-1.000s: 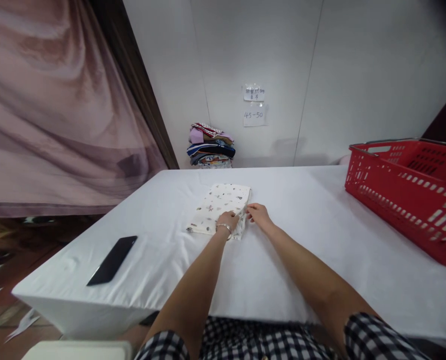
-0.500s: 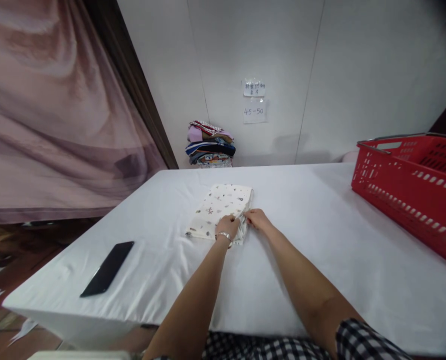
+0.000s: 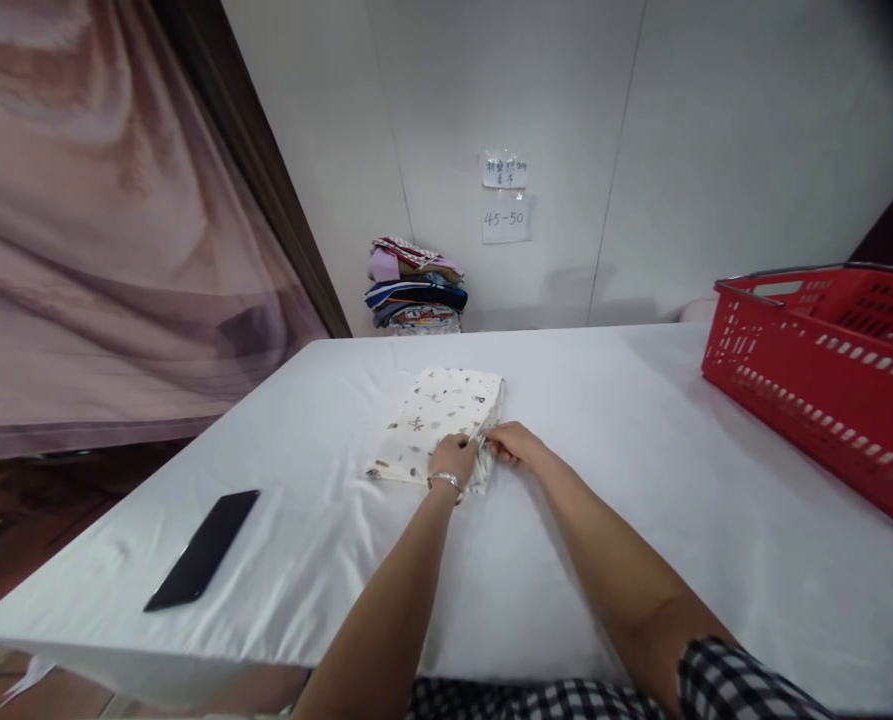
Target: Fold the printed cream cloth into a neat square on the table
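A folded white cloth (image 3: 435, 410) with small scattered prints lies flat on the white-covered table (image 3: 603, 400). My left hand (image 3: 453, 457), a silver bracelet at its wrist, is closed on the cloth's near right part. Close beside it, my right hand (image 3: 515, 445) pinches the layered right edge of the same cloth. The edge looks bunched between the two hands, and my fingertips are partly hidden in its folds.
A red plastic basket (image 3: 821, 370) stands at the right of the table. A flat black object (image 3: 204, 550) lies at the left front. Behind the far edge is a stack of folded clothes (image 3: 416, 285); a pink curtain (image 3: 101, 220) hangs at left.
My right hand has shifted very slightly left along the cloth's edge. Both hands keep hold of the cloth, and the camera view has moved a little.
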A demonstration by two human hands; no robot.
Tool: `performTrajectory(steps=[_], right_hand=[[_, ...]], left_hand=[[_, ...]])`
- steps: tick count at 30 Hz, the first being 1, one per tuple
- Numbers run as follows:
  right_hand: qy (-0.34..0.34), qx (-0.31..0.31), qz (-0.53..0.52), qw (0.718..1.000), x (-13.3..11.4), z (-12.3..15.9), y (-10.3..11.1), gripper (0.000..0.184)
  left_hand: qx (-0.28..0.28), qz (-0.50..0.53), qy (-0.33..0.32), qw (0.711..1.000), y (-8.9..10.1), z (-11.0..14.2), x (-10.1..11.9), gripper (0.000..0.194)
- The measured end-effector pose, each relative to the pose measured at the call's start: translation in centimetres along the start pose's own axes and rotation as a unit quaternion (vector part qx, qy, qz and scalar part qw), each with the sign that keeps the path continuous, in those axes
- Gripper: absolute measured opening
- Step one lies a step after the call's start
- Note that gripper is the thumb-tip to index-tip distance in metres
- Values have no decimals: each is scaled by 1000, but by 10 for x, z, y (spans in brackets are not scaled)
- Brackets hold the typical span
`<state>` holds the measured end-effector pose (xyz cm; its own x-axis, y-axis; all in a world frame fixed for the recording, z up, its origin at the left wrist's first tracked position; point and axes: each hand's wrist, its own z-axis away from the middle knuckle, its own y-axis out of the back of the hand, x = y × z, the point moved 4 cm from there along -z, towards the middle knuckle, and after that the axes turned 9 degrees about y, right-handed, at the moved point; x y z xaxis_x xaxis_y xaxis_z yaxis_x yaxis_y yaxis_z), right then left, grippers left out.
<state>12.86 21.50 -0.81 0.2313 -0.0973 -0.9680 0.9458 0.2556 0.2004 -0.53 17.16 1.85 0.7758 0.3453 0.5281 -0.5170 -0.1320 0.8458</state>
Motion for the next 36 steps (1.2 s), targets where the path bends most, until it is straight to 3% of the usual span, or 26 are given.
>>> performTrajectory(steps=[7,9,13,17,21,25,28,31,33,36], right_hand=[[20,-14,-7,1000,1,1,-12,30],[21,-14,-15,1000,0,2,-11,28],[38,-5,-40,998,-6,8,-3,24],[41,-7,-50,998,-6,14,2,26],[27,-20,-51,998,-3,13,0,26],[10,-26,-43,999,3,9,-1,27],[6,-32,-36,999,6,7,-1,27],[11,-34,-28,999,6,5,-2,29],[19,-31,-18,999,5,4,-3,27],[37,-22,8,999,0,2,-4,24]], left_hand=[[-53,5,-2,999,12,-4,5,48],[-30,-14,-12,999,25,-11,1,49],[85,-116,-15,989,49,-31,-29,43],[62,-169,1,984,43,-45,-62,49],[69,-170,4,983,36,-47,-71,51],[64,-166,16,984,39,-45,-64,49],[95,-153,5,984,43,-36,-46,46],[114,-106,-92,984,36,-18,-16,37],[82,-69,-156,982,24,-6,0,30],[37,-41,-189,980,8,4,10,22]])
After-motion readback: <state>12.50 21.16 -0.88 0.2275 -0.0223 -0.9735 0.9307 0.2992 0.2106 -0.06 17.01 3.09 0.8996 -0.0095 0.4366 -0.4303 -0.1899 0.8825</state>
